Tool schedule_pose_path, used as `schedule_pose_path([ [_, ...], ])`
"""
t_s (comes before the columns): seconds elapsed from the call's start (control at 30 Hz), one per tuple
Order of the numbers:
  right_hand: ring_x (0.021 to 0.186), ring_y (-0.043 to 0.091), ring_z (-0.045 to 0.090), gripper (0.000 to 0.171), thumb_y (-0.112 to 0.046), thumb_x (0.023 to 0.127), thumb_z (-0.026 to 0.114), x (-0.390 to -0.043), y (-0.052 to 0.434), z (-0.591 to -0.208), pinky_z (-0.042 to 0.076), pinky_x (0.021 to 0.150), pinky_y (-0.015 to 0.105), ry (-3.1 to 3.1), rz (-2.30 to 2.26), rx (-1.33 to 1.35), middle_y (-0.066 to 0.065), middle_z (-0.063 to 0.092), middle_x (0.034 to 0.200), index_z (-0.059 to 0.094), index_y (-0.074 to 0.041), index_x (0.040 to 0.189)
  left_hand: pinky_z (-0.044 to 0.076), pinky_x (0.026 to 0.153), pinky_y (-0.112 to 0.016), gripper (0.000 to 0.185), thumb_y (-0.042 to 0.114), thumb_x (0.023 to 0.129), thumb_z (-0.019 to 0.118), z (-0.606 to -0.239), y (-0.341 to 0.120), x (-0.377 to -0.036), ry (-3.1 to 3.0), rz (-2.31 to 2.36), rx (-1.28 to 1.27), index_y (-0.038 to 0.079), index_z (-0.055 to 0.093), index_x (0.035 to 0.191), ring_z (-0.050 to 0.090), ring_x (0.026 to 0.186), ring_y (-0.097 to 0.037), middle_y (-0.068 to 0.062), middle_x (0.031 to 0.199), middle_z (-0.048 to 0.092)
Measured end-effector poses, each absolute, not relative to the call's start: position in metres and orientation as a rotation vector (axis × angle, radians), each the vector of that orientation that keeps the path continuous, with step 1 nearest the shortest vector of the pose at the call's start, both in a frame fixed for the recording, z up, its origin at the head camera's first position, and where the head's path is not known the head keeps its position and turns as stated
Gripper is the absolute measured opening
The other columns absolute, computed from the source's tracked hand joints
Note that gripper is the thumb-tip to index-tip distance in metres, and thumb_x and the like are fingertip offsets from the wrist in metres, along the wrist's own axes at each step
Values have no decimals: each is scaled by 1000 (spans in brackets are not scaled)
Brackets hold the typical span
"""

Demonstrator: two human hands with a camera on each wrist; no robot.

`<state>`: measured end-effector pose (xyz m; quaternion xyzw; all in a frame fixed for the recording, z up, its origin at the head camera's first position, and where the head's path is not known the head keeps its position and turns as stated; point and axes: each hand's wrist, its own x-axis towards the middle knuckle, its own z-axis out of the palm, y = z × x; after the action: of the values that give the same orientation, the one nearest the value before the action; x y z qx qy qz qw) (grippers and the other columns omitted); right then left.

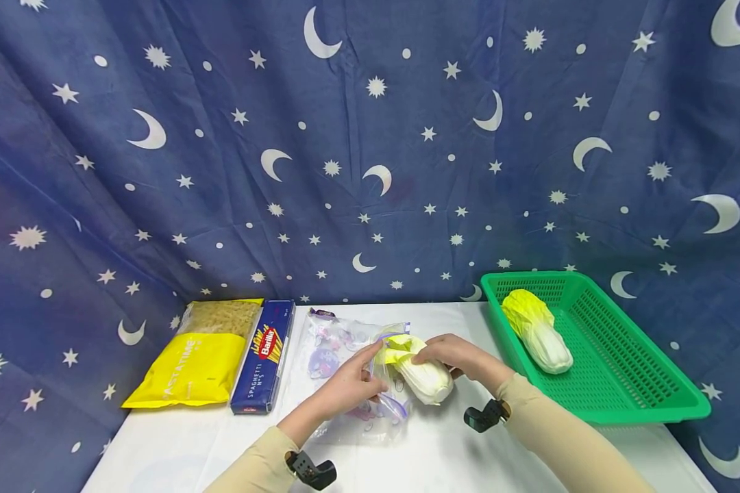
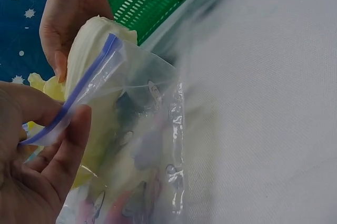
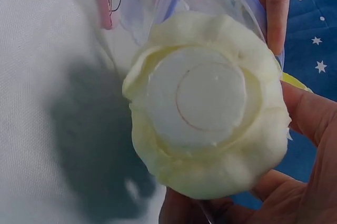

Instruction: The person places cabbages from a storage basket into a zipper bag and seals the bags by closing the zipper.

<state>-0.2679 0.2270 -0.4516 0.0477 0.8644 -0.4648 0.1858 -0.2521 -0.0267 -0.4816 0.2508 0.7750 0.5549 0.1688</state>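
My right hand (image 1: 459, 354) grips a napa cabbage (image 1: 427, 381) around its side, thumb on top. The white base points toward me and the yellow leafy end is at the mouth of a clear zip bag (image 1: 331, 352) with a purple seal strip and printed figures. With fingers and thumb, my left hand (image 1: 347, 385) pinches the bag's rim and spreads the mouth. In the left wrist view the purple strip (image 2: 87, 79) crosses in front of the cabbage. The right wrist view shows the round cut base (image 3: 210, 97) close up, fingers around it.
To the right, a green plastic basket (image 1: 623, 373) holds another napa cabbage (image 1: 539, 333). On the left lie a yellow pasta bag (image 1: 194, 366) and a blue spaghetti box (image 1: 262, 359). A small dark wrapped item (image 1: 322, 313) lies behind the zip bag. A star-patterned blue curtain (image 1: 370, 137) backs the white table.
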Motion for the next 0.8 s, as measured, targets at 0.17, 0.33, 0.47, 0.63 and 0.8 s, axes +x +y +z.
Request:
schedule_pose_path([
  [0.17,72,19,61,29,-33,84,77,-271,227,-452,55,58,31,2391,-1324,199,6,65,84,73,-9,99,51,57,-24,84,1,91,67,-482,-27,-253,2271,1526,725,8,25,163,59,69,-13,-13,163,30],
  [0.33,73,21,62,35,-36,85,77,-275,228,-453,55,60,31,2343,-1329,312,8,66,88,71,-7,102,52,50,-28,88,1,91,70,-485,-26,-252,2235,1533,686,10,22,164,59,69,-17,-18,149,44],
  [0.47,72,22,64,37,-35,85,77,-278,229,-455,58,60,31,2256,-1400,365,11,68,89,69,-5,103,57,51,-41,89,1,90,72,-488,-25,-252,2239,1548,687,10,23,164,60,67,-19,-16,155,38],
  [0.63,68,21,68,41,-32,89,75,-281,231,-456,60,59,30,2106,-1517,409,15,68,96,66,0,113,56,51,-36,91,0,88,73,-492,-21,-251,2250,1568,701,9,23,164,60,65,-20,-20,154,37],
  [0.8,67,21,70,42,-25,93,70,-281,229,-457,62,61,30,1966,-1611,420,19,66,100,60,5,121,52,52,-24,92,0,87,74,-494,-18,-249,2269,1567,712,8,23,163,60,65,-12,-21,165,22],
])
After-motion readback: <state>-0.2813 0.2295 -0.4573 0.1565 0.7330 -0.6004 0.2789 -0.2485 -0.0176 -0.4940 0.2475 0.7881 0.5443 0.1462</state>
